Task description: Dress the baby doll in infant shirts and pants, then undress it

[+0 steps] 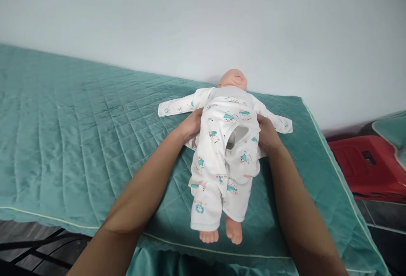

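Note:
A baby doll (233, 79) lies on its back with its head toward the wall and its bare feet toward me. It wears a white printed long-sleeved top (177, 105) and matching split-crotch baby pants (211, 162), whose upper part reaches high over the belly. My left hand (192, 124) is closed at the left side of the pants near the waist. Opposite it, my right hand (267, 135) grips the right side. The fingertips of both hands are hidden by the cloth and the doll's body. Both sleeves lie spread outward.
The doll rests on a quilted green mattress cover (79, 140) with pale piping along its edges. A white wall (190, 18) runs behind it. Beyond the right edge sits a red plastic object (368, 166). Black metal bars (41, 250) show at the lower left.

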### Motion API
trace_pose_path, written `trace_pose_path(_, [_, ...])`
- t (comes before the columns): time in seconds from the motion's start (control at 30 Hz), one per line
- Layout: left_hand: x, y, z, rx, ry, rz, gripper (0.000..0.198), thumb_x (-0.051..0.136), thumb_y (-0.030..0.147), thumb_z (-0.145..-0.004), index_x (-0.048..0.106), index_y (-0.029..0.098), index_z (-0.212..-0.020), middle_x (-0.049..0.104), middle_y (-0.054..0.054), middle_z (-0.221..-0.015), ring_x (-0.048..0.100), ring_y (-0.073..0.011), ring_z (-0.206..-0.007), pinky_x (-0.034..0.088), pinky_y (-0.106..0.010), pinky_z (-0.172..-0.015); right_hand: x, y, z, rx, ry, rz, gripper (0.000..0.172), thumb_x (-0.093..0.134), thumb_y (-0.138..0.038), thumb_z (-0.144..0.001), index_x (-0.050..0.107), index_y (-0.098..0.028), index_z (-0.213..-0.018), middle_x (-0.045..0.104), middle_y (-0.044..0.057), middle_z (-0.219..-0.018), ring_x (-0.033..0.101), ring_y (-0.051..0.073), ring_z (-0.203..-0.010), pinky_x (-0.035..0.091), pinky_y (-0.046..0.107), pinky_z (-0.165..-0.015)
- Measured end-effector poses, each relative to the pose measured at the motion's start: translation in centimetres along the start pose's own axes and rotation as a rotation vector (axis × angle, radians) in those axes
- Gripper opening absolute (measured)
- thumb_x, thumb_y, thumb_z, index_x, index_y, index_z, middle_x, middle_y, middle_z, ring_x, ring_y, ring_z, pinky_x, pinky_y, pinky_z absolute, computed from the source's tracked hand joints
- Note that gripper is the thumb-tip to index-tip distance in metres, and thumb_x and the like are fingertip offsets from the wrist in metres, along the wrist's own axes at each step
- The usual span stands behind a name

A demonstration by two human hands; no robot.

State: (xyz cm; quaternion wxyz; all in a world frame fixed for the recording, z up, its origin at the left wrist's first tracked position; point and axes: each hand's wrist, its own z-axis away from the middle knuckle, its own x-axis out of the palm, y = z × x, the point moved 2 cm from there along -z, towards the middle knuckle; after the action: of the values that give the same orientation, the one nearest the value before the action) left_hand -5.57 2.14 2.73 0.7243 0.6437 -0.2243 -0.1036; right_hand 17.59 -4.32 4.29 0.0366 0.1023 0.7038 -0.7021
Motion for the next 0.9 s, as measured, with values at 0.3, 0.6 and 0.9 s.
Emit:
trace_pose_path(0.3, [0.0,-0.3,-0.4,-0.089,-0.013,0.095,0.027,0.075,0.023,-0.062,0.075,0.013,-0.087,0.079,-0.009,-0.089,0.072,-0.0278,-0.091,0.055,-0.042,-0.089,0.4,-1.3,0.4,-0.017,0.038,0.061,0.034,0.073,-0.047,-0.073,0.075,-0.021,-0.096,0.078,0.007,-0.099,0.068,0.029,-0.099,0.054,0.042,-0.088])
trace_pose_path(0.6, [-0.6,-0.5,-0.4,-0.052,-0.063,0.035,0.041,0.079,0.024,-0.061,0.076,0.012,-0.100,0.079,-0.011,-0.097,0.071,-0.0293,-0.099,0.055,-0.041,-0.090,-0.5,-1.1,-0.1,0.036,0.001,0.310,0.016,0.070,-0.033,-0.075,0.069,-0.019,-0.083,0.075,0.008,-0.089,0.064,0.030,-0.101,0.049,0.043,-0.096])
trace_pose_path(0.9, [-0.4,0.1,0.1,-0.029,-0.075,-0.047,0.045,0.081,0.034,-0.067,0.074,0.013,-0.106,0.077,-0.013,-0.107,0.070,-0.0291,-0.104,0.052,-0.042,-0.097,-0.4,0.0,-0.2,-0.029,-0.069,0.180,0.033,0.070,-0.031,-0.076,0.073,-0.022,-0.107,0.074,0.006,-0.119,0.064,0.030,-0.115,0.050,0.042,-0.098])
